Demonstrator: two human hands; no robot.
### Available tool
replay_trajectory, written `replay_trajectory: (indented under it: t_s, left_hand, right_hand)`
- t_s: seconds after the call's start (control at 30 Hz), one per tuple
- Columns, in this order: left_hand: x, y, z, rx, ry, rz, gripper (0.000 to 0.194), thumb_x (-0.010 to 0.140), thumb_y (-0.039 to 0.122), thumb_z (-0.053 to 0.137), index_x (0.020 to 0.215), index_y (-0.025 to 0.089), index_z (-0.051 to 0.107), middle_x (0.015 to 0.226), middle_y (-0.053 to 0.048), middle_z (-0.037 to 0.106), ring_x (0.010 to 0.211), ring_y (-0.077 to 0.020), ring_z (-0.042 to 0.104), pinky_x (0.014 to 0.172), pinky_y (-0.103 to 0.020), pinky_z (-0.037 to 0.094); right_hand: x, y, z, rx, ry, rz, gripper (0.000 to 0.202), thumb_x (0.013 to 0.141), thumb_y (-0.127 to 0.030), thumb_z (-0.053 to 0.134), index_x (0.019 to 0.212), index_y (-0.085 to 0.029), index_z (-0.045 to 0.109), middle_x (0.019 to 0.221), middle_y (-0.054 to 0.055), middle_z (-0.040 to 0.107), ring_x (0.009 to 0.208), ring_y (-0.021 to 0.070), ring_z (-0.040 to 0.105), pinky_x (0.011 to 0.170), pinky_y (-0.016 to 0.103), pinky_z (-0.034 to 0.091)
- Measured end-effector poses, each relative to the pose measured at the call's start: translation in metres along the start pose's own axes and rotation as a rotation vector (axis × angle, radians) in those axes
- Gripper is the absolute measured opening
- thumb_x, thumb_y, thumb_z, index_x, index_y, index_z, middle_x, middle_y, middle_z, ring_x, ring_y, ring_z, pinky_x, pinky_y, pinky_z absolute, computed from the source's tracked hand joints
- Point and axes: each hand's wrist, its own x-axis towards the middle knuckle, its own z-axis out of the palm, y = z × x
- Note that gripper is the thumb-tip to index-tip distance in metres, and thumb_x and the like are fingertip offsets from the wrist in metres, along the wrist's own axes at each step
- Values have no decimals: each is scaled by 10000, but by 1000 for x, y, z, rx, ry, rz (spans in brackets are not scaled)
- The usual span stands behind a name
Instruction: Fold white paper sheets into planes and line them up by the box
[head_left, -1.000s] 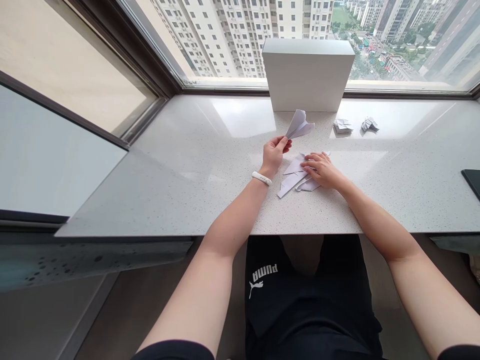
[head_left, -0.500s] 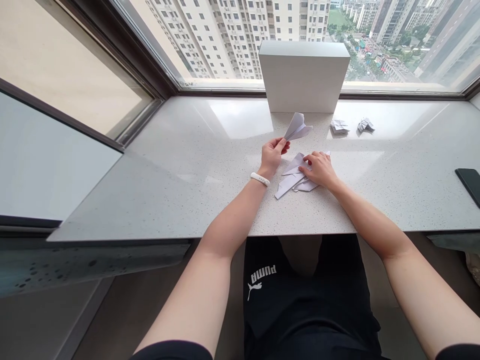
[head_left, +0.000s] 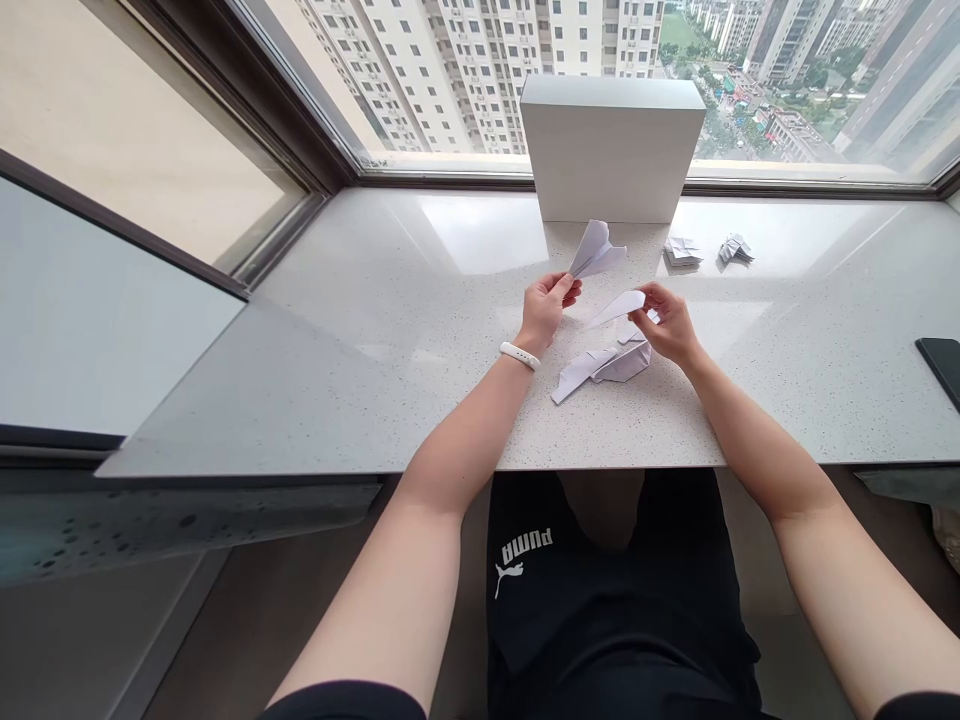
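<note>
Looks white and black, with tiny dots.
Shows white on the folded papers (head_left: 592, 248) and wristband (head_left: 520, 356), grey specks on the white counter (head_left: 360, 340), pale grey on the box (head_left: 611, 165), black on the phone (head_left: 942, 366), white letters (head_left: 527, 545) on black shorts (head_left: 615, 610).

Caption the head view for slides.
Left hand pinches a paper plane, right hand a folded paper, at a speckled counter.

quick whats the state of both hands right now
Left hand: closed, holding a paper plane.
Right hand: closed, pinching a folded paper piece.
</note>
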Motion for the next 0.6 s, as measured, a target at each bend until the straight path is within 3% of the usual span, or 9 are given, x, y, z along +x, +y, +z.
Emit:
replay_trajectory:
  t_s: [0.1, 0.2, 0.3, 0.47, 0.6]
  left_hand:
    - [-2, 0, 2, -3, -26, -38, 149, 1088, 304, 958, 1032, 205, 863, 1069, -102, 920, 1009, -213, 856, 1048, -384, 670]
    - [-3, -1, 3, 8, -68, -58, 192, 1054, 329, 999, 994, 208, 863, 1048, -109, 917, 996, -224, 855, 1016, -391, 673]
    - [-4, -1, 2, 28, -119, -73, 230, 1006, 361, 1048, 979, 215, 873, 1044, -121, 921, 999, -240, 855, 993, -401, 673]
    - [-9, 1, 2, 45, -202, -106, 264, 959, 392, 1095, 981, 219, 898, 1040, -136, 926, 986, -251, 853, 999, -420, 683]
    - [-14, 4, 3, 63, -270, -105, 311, 934, 455, 1116, 992, 221, 919, 1077, -149, 940, 1027, -272, 871, 1026, -439, 700]
  right_hand:
    - [2, 4, -6, 21, 26, 65, 514, 1118, -786, 685, 1188, -295, 820, 1162, 100, 874, 1078, 318, 832, 945, 494, 697]
    - [5, 8, -12, -84, 113, 136, 592, 1187, -823, 544, 1230, -298, 813, 1169, 115, 840, 1129, 338, 827, 973, 514, 699]
    - [8, 15, -15, -155, 195, 105, 566, 1179, -843, 622, 1331, -322, 783, 1208, 108, 810, 1187, 329, 816, 1036, 518, 703]
    - [9, 29, -16, -138, 210, 120, 612, 1186, -832, 667, 1572, -357, 682, 1233, 96, 805, 1129, 295, 825, 1028, 504, 734]
    - [8, 37, -15, -94, 290, 103, 641, 1160, -820, 726, 1582, -337, 686, 1259, 117, 830, 1207, 333, 848, 1088, 553, 747]
